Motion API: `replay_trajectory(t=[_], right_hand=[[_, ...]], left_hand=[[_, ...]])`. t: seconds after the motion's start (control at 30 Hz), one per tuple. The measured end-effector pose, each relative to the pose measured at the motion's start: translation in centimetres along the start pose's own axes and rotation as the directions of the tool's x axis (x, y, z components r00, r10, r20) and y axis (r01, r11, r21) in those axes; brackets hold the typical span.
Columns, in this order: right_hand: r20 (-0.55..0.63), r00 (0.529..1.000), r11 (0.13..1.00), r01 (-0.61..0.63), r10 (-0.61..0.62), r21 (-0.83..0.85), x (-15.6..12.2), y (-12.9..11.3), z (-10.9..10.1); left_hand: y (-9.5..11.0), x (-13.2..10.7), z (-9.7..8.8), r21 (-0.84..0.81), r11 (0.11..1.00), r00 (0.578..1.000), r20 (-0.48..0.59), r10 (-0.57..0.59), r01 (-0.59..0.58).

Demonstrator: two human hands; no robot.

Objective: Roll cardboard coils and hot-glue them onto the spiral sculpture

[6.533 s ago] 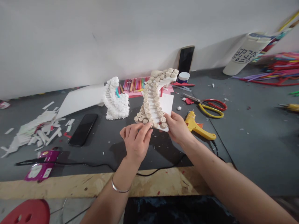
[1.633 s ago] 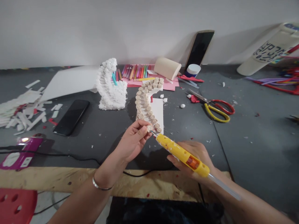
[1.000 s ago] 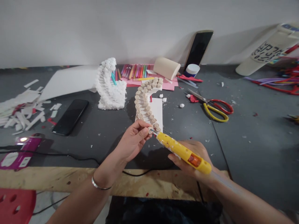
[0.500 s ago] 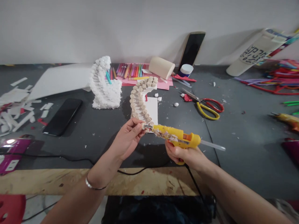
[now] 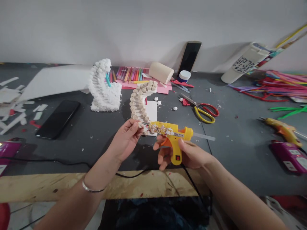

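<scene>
The left hand [image 5: 126,140] pinches a small cream paper coil [image 5: 140,125] between thumb and fingertips, closed narrowly around it. The right hand [image 5: 185,153] wraps around the grip of a yellow hot glue gun [image 5: 172,131], which is held level with its nozzle pointing left, just beside the coil; whether they touch is hard to tell. The gun's barrel is crusted with dried glue and scraps, and a clear glue stick [image 5: 203,136] pokes out of its back. Both hands are above the dark grey bench [image 5: 240,153], just in front of a curving staircase model [image 5: 138,107] of cream coils on white steps, standing on a white card [image 5: 152,111]. To its left stand a white spiral model [image 5: 104,89] and, further along, a black phone [image 5: 57,118]. Behind it, coloured sticks lie on pink paper [image 5: 163,89] beside a cream roll [image 5: 161,72]. To the right are red-and-yellow-handled scissors [image 5: 200,110] and a second yellow glue gun [image 5: 281,134] near a magenta power strip [image 5: 290,161].
</scene>
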State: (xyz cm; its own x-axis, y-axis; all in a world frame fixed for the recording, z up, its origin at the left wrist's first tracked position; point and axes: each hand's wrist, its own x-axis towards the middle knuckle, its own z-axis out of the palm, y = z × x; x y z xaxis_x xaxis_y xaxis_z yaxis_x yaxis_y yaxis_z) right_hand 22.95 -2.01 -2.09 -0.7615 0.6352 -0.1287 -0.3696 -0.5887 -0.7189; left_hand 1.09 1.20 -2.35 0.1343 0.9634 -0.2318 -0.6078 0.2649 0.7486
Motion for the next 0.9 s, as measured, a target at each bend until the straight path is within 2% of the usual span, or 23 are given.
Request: replay_trajectory(t=[0.07, 0.13, 0.3, 0.43, 0.5, 0.6, 0.67, 0.7, 0.8, 0.9], right_hand=[[0.023, 0.998, 0.996, -0.057, 0.058, -0.064, -0.2, -0.1, 0.0], [0.010, 0.998, 0.989, -0.065, 0.067, -0.131, -0.4, -0.3, 0.0], [-0.102, 0.983, 0.970, 0.128, -0.151, -0.206, -0.8, -1.4, 0.1], [-0.129, 0.970, 0.922, 0.150, -0.207, -0.357, -1.0, -2.1, 0.1], [-0.164, 0.946, 0.884, 0.188, -0.281, -0.428, -0.9, -2.1, -0.2], [-0.261, 0.869, 0.823, 0.243, -0.420, -0.514, -0.5, -1.8, -0.7], [-0.332, 0.824, 0.816, 0.243, -0.459, -0.525, -0.3, -1.6, -0.9], [-0.354, 0.817, 0.826, 0.238, -0.455, -0.511, -0.2, -1.6, -0.9], [-0.370, 0.837, 0.868, 0.220, -0.402, -0.446, -0.2, -1.7, -0.6], [-0.378, 0.838, 0.886, 0.235, -0.393, -0.400, -0.2, -1.7, -0.1]], left_hand=[[0.1, 0.1, -0.1, -0.006, 1.000, 0.999, -0.017, 0.030, -0.030], [0.2, 0.2, -0.3, -0.027, 0.998, 0.998, -0.037, 0.050, -0.051], [0.4, 0.3, -0.5, -0.101, 0.994, 0.998, -0.038, 0.046, -0.050], [0.6, 0.1, -0.5, -0.126, 0.992, 1.000, 0.004, 0.005, -0.004], [0.6, 0.0, -0.5, -0.123, 0.992, 1.000, 0.011, -0.010, 0.012], [0.6, -0.1, -0.5, -0.128, 0.992, 1.000, 0.002, -0.019, 0.019], [0.6, -0.1, -0.5, -0.137, 0.990, 1.000, 0.001, -0.026, 0.025], [0.6, -0.1, -0.5, -0.139, 0.990, 1.000, 0.003, -0.027, 0.027], [0.7, -0.1, -0.4, -0.136, 0.990, 1.000, 0.014, -0.025, 0.026], [0.8, -0.1, -0.4, -0.134, 0.991, 0.999, 0.028, -0.022, 0.026]])
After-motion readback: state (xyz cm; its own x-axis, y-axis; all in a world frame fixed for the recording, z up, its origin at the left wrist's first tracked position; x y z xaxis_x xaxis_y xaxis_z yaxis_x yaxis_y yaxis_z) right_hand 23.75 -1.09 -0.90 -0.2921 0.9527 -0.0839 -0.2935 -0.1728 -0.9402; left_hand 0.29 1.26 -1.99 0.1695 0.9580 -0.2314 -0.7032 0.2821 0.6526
